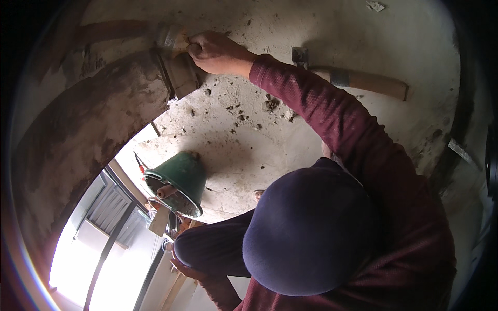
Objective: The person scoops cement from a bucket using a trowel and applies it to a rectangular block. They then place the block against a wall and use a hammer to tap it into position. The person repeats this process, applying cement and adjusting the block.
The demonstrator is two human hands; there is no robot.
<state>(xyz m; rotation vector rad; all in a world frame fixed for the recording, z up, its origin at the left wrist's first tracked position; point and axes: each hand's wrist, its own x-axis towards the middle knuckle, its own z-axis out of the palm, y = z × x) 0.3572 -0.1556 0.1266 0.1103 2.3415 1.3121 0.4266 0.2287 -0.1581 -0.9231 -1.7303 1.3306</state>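
My right hand (pixel 215 52) is closed at the far left, at the end of a wall edge. Its fingers grip a thin, blurred, pale yellowish thing (pixel 178 41) whose kind does not show. Just below the hand, a brown block-like piece (pixel 182 78) adjoins the rough plastered wall edge (pixel 104 111). Low in the view, my left hand (pixel 188 270) lies against my bent, dark-trousered knee (pixel 197 249); its fingers are mostly hidden. A large rounded dark blue shape (pixel 311 228) covers the lower middle.
A green bucket (pixel 184 176) lies tilted, with a wooden-handled tool (pixel 166 191) inside. Beside it is a red-handled tool (pixel 140 167). Loose rubble (pixel 238 116) is scattered on the dusty floor. A hammer-like tool with a wooden handle (pixel 373 84) lies beyond my right forearm.
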